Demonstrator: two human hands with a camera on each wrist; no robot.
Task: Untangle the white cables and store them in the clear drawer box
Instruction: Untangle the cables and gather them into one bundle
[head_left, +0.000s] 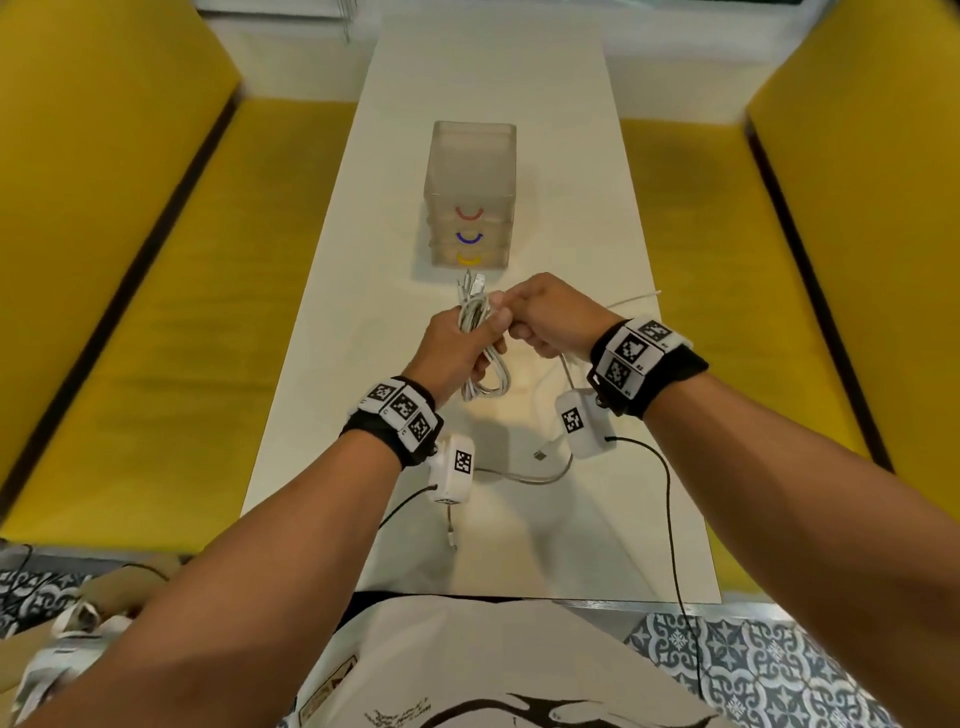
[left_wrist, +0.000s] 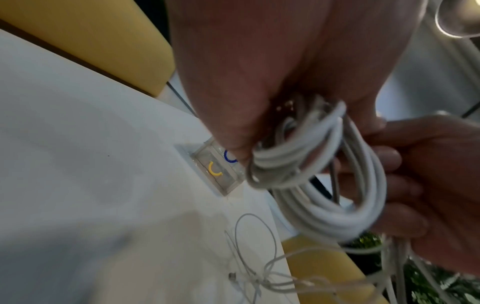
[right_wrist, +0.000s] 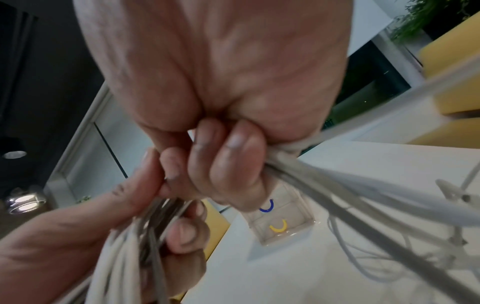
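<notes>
My left hand (head_left: 480, 340) grips a coiled bundle of white cables (head_left: 485, 374) above the middle of the white table (head_left: 363, 415). In the left wrist view the coil (left_wrist: 324, 185) hangs in loops below the palm. My right hand (head_left: 522, 325) is right against it, fingers curled round a white cable strand (right_wrist: 337, 185) that runs out of the fist and down to the table. The clear drawer box (head_left: 470, 197) stands just beyond the hands, with red, blue and yellow handles and all three drawers closed. More loose white cable (head_left: 545, 475) lies on the table below my wrists.
Yellow benches (head_left: 130, 312) run along both sides of the narrow table. A thin white cable end (head_left: 636, 299) lies near the table's right edge. Thin tangled cables (left_wrist: 254, 236) lie on the table under the coil. Black camera leads (head_left: 670, 499) trail from my wrists.
</notes>
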